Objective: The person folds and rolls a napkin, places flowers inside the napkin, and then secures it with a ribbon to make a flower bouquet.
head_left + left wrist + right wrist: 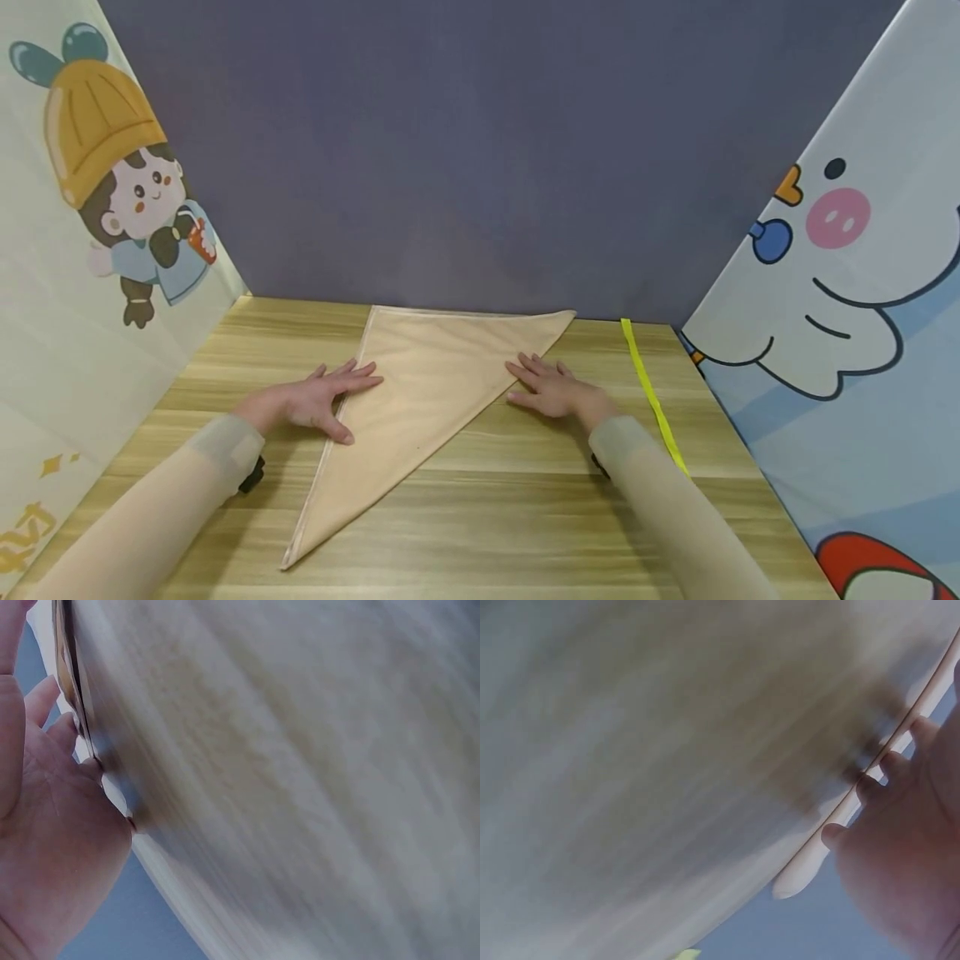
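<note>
The fingers of your left hand (pixel 326 398) are spread, with the thumb well apart; those of your right hand (pixel 551 392) are slightly parted and straight, thumb to one side. Neither hand grips anything. Both wrist views cut off part of the hand and show mostly blurred wood, so how firmly your fingertips press is hard to make out. The undersides of the fingertips are hidden in the head view, and both forearms run out of it at the bottom.

Under your fingers lies a peach-beige triangle of folded fabric (pixel 416 375). Your left fingertips and thumb reach over its straight left side; your right fingertips lie just inside its slanting side. Your right thumb is close to that slant, and you cannot tell whether it touches.

The fabric's long top edge runs along the back of the light wood-grain table (pixel 525 517), by the dark grey-purple upright panel (pixel 487 150). Its sharp lower corner points towards you, between your sleeves, nearer the left one. Bare wood shows left of the fabric and, more broadly, below its slant. Beyond your right hand lies a narrow bright-yellow strip (pixel 652 392), its near end meeting your right sleeve (pixel 675 508). Printed cartoon panels flank the table on both sides.
</note>
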A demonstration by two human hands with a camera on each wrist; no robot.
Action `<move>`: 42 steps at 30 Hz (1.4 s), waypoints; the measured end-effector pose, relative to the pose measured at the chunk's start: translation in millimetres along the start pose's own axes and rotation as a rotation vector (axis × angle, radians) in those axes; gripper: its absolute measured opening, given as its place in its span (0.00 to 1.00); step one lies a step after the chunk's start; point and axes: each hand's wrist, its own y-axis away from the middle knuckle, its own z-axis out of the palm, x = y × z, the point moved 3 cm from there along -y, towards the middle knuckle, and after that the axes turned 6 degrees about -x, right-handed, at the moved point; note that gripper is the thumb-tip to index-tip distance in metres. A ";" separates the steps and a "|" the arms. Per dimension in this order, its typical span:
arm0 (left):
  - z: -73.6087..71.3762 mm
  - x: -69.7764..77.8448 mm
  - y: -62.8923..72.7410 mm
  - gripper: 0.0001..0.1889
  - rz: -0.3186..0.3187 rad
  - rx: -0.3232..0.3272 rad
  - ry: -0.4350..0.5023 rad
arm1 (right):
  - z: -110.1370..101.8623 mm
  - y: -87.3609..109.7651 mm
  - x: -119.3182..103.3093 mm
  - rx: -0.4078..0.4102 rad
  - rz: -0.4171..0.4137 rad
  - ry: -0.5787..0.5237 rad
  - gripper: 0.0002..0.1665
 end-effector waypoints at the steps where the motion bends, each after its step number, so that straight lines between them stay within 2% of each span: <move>1: 0.0 -0.1 -0.2 0.62 0.003 0.001 0.000 | -1.6 -0.7 3.4 -0.003 0.007 -0.018 0.48; 6: 0.2 -1.6 -0.5 0.62 0.001 0.004 -0.005 | -8.1 -6.5 18.8 0.000 0.046 -0.073 0.48; 13: -0.5 -2.5 -2.1 0.62 -0.001 -0.007 -0.011 | -17.6 -12.9 37.7 0.044 0.129 -0.077 0.47; 24: -1.8 -2.1 -0.3 0.62 -0.020 -0.017 -0.011 | -29.6 -7.1 52.5 0.088 0.253 -0.142 0.47; 34: -2.0 -6.1 -2.1 0.63 -0.027 -0.029 -0.003 | -41.1 -9.4 80.1 0.090 0.289 -0.207 0.60; 36: -1.8 -6.6 -2.5 0.63 -0.026 -0.031 -0.003 | -43.4 -7.8 80.0 0.091 0.296 -0.217 0.59; 42: -2.1 -6.8 -0.8 0.63 -0.034 -0.026 -0.010 | -39.7 -24.3 94.5 0.085 0.281 -0.201 0.56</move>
